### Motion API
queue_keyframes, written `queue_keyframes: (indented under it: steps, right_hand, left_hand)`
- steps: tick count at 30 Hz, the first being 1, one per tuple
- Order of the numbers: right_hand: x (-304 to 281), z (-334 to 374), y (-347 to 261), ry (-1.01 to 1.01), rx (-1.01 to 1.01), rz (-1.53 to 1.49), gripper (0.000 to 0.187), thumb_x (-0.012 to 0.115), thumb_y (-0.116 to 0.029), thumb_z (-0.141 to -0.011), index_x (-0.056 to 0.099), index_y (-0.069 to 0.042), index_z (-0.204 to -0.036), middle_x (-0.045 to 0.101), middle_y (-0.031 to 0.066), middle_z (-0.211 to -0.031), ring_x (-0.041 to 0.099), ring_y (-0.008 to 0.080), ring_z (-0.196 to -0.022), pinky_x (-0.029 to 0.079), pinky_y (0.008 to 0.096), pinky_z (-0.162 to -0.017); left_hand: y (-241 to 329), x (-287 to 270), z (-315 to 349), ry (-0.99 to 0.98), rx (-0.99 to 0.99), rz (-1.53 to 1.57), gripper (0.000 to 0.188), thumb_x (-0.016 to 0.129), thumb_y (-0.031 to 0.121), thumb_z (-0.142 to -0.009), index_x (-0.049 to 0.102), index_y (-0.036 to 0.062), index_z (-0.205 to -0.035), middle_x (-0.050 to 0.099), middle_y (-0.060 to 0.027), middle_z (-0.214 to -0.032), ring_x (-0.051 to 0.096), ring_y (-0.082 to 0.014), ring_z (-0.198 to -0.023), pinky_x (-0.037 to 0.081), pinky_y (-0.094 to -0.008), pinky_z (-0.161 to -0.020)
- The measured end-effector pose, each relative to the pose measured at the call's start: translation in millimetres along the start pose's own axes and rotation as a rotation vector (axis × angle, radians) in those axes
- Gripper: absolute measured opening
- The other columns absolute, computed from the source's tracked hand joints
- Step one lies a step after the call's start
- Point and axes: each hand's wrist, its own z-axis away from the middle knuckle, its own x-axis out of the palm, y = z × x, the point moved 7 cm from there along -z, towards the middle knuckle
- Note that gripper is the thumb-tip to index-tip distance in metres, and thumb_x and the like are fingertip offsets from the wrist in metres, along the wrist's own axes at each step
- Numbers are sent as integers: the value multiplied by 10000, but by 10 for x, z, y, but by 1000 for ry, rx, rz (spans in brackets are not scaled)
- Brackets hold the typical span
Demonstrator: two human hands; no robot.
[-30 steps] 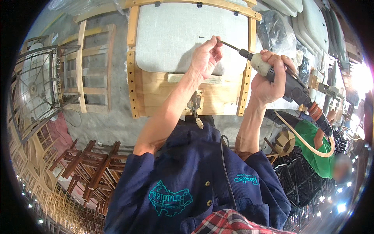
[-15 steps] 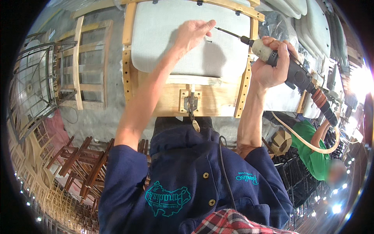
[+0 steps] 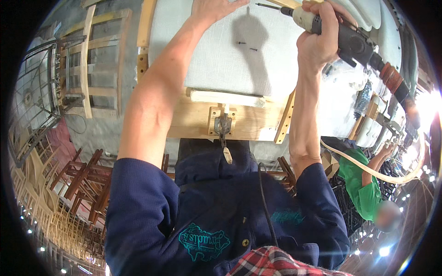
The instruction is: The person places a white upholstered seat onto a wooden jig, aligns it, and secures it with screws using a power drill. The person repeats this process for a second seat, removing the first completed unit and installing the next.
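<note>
My right hand (image 3: 322,43) is wrapped around a power screwdriver (image 3: 354,46) with a cream front, a dark body and a long thin bit pointing left. Near the bit's tip is my left hand (image 3: 212,10), its fingers drawn together and reaching right; the top edge cuts part of it off, and whatever is in them is too small to make out. Below both hands lies a pale fabric-covered panel (image 3: 202,64) in a wooden frame. Two small dark screws, a left screw (image 3: 241,43) and a right screw (image 3: 253,49), lie on it. Shadows of hand and tool fall across the fabric.
A metal toggle clamp (image 3: 223,124) sits on the wooden jig (image 3: 189,122), by a pale wood strip (image 3: 225,98). A beige hose (image 3: 363,171) curves at right, near a person in green (image 3: 357,184). Wooden slats (image 3: 86,60) and a wire rack (image 3: 34,92) stand left.
Both hands and the screwdriver have shifted up toward the top edge, with the view tilting too. Two screws now show on the panel, where one showed before. The wood strip shows more fully.
</note>
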Motion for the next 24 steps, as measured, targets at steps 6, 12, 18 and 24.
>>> queue_keyframes:
  steps: [6, 12, 18, 24]
  right_hand:
    - [262, 45, 219, 21, 408, -284, 128, 614, -49, -966, 593, 18, -1072, 654, 112, -831, 646, 178, -783, 520, 311, -779]
    - [355, 23, 248, -20, 442, -141, 171, 635, -77, -964, 593, 23, -1097, 665, 110, -849, 648, 176, -788, 517, 303, -768]
    - [436, 32, 328, 74, 754, -555, 160, 647, -91, -944, 630, 36, -1041, 668, 92, -841, 640, 161, -763, 504, 292, -724]
    - [502, -46, 320, -81, 370, -54, 120, 664, -76, -925, 657, 28, -984, 659, 71, -806, 634, 148, -752, 499, 288, -720]
  left_hand:
    - [45, 3, -32, -28, -22, -13, 558, 772, 432, -817, 659, 176, -1299, 611, -109, -1407, 466, -338, -1386, 228, -629, -1200]
    - [73, -60, -46, 11, 17, -15, 554, 782, 422, -820, 657, 187, -1305, 621, -97, -1387, 484, -331, -1365, 252, -620, -1184]
    - [108, -93, -47, 48, 28, 13, 533, 792, 388, -821, 658, 178, -1291, 626, -100, -1372, 496, -330, -1349, 260, -618, -1176]
    - [91, -91, -31, 32, 6, 7, 535, 800, 369, -814, 658, 168, -1288, 631, -98, -1363, 489, -318, -1357, 260, -612, -1179]
